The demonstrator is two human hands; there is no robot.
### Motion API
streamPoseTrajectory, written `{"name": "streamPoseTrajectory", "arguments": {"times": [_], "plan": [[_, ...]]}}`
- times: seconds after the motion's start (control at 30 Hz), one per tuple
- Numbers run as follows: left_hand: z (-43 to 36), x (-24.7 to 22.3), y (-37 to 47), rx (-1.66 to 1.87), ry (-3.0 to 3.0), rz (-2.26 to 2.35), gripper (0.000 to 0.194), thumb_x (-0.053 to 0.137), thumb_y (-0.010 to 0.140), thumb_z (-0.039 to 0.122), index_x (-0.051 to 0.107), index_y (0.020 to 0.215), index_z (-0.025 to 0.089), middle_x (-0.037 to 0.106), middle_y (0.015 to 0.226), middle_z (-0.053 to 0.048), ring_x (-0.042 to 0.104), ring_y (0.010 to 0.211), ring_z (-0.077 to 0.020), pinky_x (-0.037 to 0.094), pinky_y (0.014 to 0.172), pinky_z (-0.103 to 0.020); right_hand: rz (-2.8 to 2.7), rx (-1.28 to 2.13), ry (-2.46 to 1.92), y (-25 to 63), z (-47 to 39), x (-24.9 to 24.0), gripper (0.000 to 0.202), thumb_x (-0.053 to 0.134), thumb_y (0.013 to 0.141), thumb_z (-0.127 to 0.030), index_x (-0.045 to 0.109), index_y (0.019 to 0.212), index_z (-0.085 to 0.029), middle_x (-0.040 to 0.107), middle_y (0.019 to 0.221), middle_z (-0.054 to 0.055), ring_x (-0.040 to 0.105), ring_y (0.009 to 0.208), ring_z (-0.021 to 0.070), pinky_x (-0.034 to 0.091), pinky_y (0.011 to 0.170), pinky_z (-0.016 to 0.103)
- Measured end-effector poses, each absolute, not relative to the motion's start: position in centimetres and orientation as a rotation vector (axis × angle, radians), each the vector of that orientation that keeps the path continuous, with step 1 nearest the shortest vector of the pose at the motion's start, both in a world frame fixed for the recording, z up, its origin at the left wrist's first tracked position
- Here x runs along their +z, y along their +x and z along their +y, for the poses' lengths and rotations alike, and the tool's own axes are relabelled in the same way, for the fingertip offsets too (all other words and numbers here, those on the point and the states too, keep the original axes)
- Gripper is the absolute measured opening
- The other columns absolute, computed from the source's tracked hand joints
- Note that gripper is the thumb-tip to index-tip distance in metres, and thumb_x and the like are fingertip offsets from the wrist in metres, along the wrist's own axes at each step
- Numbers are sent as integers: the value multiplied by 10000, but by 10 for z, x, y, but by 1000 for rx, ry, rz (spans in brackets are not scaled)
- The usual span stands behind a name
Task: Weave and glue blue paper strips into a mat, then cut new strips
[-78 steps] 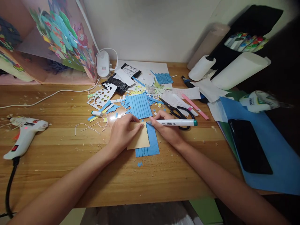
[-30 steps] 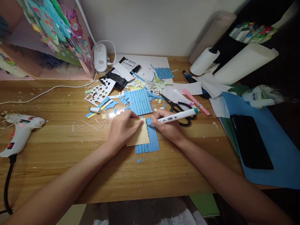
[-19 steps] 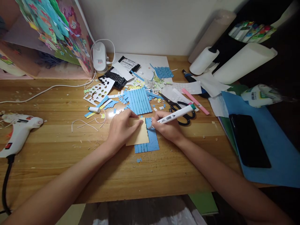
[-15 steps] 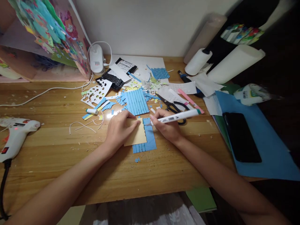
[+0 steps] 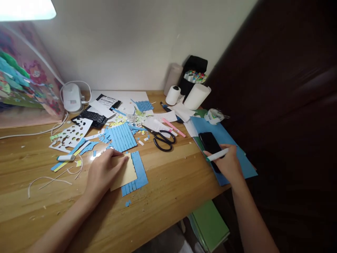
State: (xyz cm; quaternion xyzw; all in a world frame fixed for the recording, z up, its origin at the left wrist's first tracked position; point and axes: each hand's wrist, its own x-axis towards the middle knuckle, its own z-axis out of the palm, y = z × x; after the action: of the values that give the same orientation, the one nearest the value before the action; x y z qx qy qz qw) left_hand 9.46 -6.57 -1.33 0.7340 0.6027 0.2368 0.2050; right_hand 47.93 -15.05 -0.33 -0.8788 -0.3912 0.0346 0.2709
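Observation:
My left hand [image 5: 105, 168] presses a cream paper piece [image 5: 127, 172] down over a blue sheet [image 5: 140, 168] marked with dark lines. Another lined blue piece [image 5: 122, 137] lies just beyond it. Over at the right, my right hand [image 5: 228, 161] is closed round a white marker [image 5: 218, 154] with a green end, and its fingers are at the black phone [image 5: 209, 140]. The phone rests on a large blue sheet [image 5: 244, 163]. Whether the fingers grip the phone as well is hard to tell.
Black-handled scissors [image 5: 164, 140] and a pink strip [image 5: 173, 127] lie between my hands. Paper scraps and a marker cap [image 5: 65, 158] are on the left. White rolls [image 5: 197, 96] and a glue bottle [image 5: 213, 116] stand or lie at the back right.
My right hand has moved right, from the blue sheet to the phone, still holding the marker. The view has turned right. My left hand stays on the cream paper.

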Motion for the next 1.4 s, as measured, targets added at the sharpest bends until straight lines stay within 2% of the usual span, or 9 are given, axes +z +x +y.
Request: {"name": "streamPoseTrajectory", "arguments": {"times": [0.4, 0.6, 0.73, 0.8, 0.9, 1.0, 1.1, 1.23, 1.4], "plan": [[-65, -12, 93, 654, 2083, 1667, 255, 531, 789, 499, 578, 807, 249, 670, 864, 0, 594, 802, -229, 419, 633, -300, -1032, 1, -2270, 485, -138, -12, 705, 715, 507, -563, 379, 1010, -200, 562, 940, 116, 559, 859, 315, 437, 686, 392], [-64, -13, 93, 655, 2075, 1660, 267, 520, 790, 504, 580, 811, 244, 670, 856, -1, 596, 790, -222, 416, 638, -292, -1117, 49, -2356, 488, -142, -13, 652, 685, 578, -559, 395, 1024, -183, 566, 878, 126, 555, 845, 330, 425, 650, 394], [-65, -14, 94, 651, 2074, 1670, 292, 500, 798, 512, 580, 806, 231, 668, 858, -9, 591, 793, -220, 406, 645, -291, -1114, -81, -2202, 472, -143, -12, 624, 703, 573, -563, 410, 979, -190, 577, 1040, 184, 542, 975, 357, 431, 733, 428], [-65, -14, 93, 660, 2075, 1656, 292, 494, 805, 506, 580, 808, 227, 668, 865, -13, 590, 793, -219, 406, 658, -294, -1125, -157, -1944, 447, -142, -6, 439, 660, 679, -500, 410, 901, -215, 569, 1150, 174, 527, 1065, 317, 413, 829, 424], [-65, -15, 93, 666, 2074, 1644, 287, 503, 807, 503, 578, 815, 226, 661, 857, -14, 588, 783, -216, 407, 668, -299, -1246, 231, -1667, 396, -133, 11, 183, 510, 847, -404, 451, 835, -232, 668, 880, 66, 618, 826, 214, 448, 736, 347], [-64, -16, 92, 664, 2097, 1625, 285, 514, 807, 505, 572, 822, 226, 651, 855, -13, 581, 791, -213, 406, 679, -305, -1391, 748, -1429, 345, -112, 25, 206, 442, 883, -423, 502, 928, -231, 600, 566, -18, 600, 622, 178, 453, 682, 321], [-63, -18, 90, 659, 2138, 1603, 282, 524, 804, 502, 564, 845, 226, 641, 870, -17, 574, 807, -215, 406, 696, -315, -1374, 1131, -1143, 310, -82, 20, 332, 343, 913, -430, 459, 1147, -225, 567, 593, -34, 572, 613, 156, 459, 692, 317], [-65, -20, 89, 653, 2168, 1584, 286, 544, 793, 495, 554, 881, 223, 632, 897, -26, 571, 828, -221, 413, 714, -328, -1291, 1140, -1080, 288, -53, -8, 203, 384, 890, -359, 477, 998, -215, 503, 645, -42, 510, 643, 133, 426, 676, 281], [-64, -22, 89, 667, 2181, 1550, 274, 546, 797, 480, 546, 890, 222, 627, 902, -30, 567, 842, -225, 420, 727, -340, -1369, 1110, -1055, 285, -55, -21, 154, 504, 835, -350, 488, 911, -218, 526, 821, -3, 511, 712, 127, 428, 633, 255]]}}
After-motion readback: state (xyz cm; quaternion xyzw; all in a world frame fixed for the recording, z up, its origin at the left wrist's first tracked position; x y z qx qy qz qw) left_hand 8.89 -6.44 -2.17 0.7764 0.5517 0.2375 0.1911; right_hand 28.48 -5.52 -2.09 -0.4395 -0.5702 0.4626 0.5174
